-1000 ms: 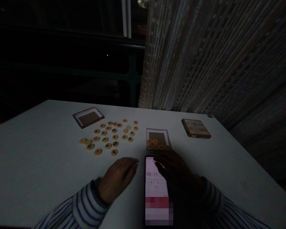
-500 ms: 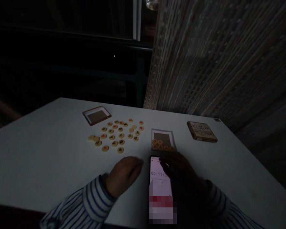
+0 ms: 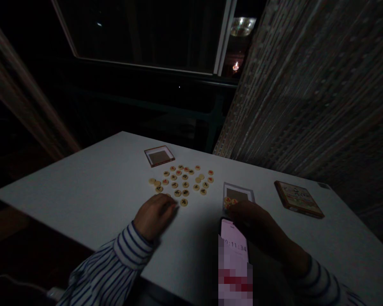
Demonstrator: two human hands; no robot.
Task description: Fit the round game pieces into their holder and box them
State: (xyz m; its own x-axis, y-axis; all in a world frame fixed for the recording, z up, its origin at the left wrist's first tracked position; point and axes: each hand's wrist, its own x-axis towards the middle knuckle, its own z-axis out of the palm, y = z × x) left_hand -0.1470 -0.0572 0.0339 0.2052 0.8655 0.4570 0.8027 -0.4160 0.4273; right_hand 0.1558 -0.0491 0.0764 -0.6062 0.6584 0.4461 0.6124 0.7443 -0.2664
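Observation:
Near the middle of the table, my left hand (image 3: 155,216) is bent down over the near edge of scattered Chinese chess pieces (image 3: 185,185). Its fingers are curled together, and a piece partly hidden by them shows at their far side. My right hand (image 3: 258,221) reaches over the near end of a shallow clear tray (image 3: 241,185), fingers bent down beside red-marked pieces (image 3: 231,201). Whatever its fingertips may hold is hidden. Below that hand lies a phone (image 3: 234,244) with a lit timer; its lower part is pixelated.
A second framed tray or lid (image 3: 159,156) lies behind the pieces. To the right is a flat printed box (image 3: 298,199). All rest on the white table (image 3: 92,178). A string curtain (image 3: 306,106) hangs close behind the table's right side. The room is dim.
My left hand has moved forward to the near pieces, covering most of a red one. My right hand has shifted forward over the tray. The view has turned left.

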